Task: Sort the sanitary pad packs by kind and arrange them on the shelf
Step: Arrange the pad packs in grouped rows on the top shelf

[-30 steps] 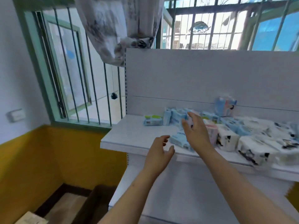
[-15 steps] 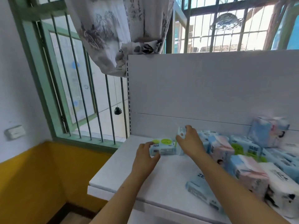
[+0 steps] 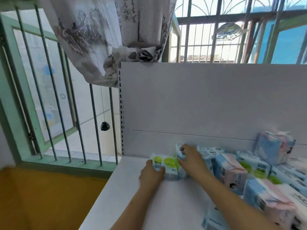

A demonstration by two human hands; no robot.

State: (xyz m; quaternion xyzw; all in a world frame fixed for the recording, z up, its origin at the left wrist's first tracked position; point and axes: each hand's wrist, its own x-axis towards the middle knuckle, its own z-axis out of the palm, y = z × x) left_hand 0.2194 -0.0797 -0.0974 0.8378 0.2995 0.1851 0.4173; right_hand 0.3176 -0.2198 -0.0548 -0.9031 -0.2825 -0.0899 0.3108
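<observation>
White laminate shelf board ran along a pale grey back panel, with its left end next to a barred window. Left hand gripped the small white-and-blue pad pack with two lime-green circles, thumb on its left face, fingers curled over the near front edge. That pack lay flat at the far left end of the row, close to the back panel. Right hand held the upright narrow light-blue pad pack just right of the green-circle one, touching it; fingers wrapped over its top, thumb on the near side. Both forearms reached in from the bottom of the view.

Right of the hands, a crowded pile of packs: a pink-and-blue soft pack with a cartoon figure beside the right wrist, white packs with green dots behind it, and another pink-and-blue pack nearer the front edge. A tall blue-and-pink pack stood upright against the back panel. One light-blue pack lay flat near the front edge, under the right forearm. Print on most was blurred.

Grey-patterned white curtain hung bunched over the panel's top left corner. A dark pine-cone-like ornament dangled on a string by the green-framed window bars. Mustard-yellow wall sat below the sill.
</observation>
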